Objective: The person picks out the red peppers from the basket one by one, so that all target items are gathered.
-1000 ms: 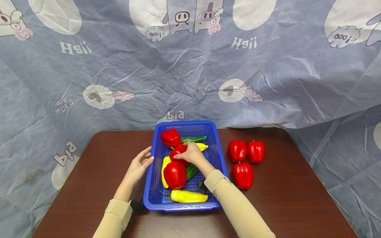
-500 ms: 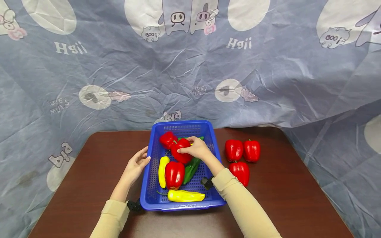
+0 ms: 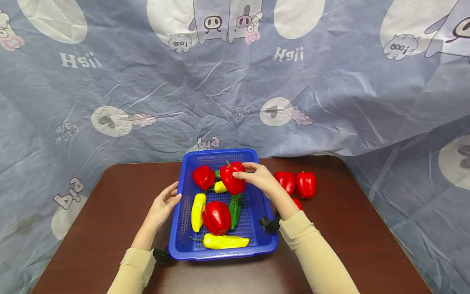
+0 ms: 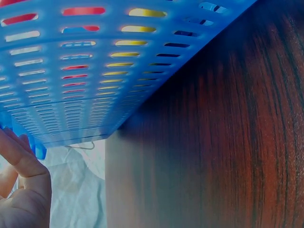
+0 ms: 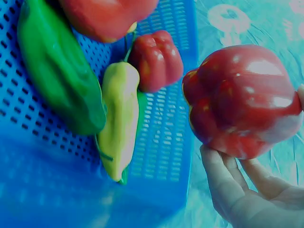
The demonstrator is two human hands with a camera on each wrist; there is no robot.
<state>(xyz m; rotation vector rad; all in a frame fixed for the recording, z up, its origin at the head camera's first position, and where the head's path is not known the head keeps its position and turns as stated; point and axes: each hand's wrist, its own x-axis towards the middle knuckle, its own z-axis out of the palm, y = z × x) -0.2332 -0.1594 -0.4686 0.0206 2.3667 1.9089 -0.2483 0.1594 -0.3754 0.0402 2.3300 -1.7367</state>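
Note:
My right hand (image 3: 258, 176) holds a red bell pepper (image 3: 233, 178) by its side, raised above the far right part of a blue plastic basket (image 3: 270, 244). In the right wrist view the fingertips press against the lifted bell pepper (image 5: 247, 102). My left hand (image 3: 162, 207) grips the basket's left rim, thumb at the edge; its fingers (image 4: 21, 156) reach the rim in the left wrist view. Inside the basket lie two more red bell peppers, one near (image 3: 216, 218) and one far (image 3: 203, 177), plus long yellow peppers (image 3: 225, 241) and green peppers (image 3: 235, 211).
Three red bell peppers stand on the brown table (image 3: 352, 237) right of the basket, one at the back right (image 3: 305, 184), the others partly behind my right arm. A grey-blue printed cloth (image 3: 205, 102) hangs behind the table.
My right hand has lifted the red bell pepper from among the basket's vegetables and moved it right, uncovering a yellow pepper. My left hand stays at the rim. The head view has shifted slightly.

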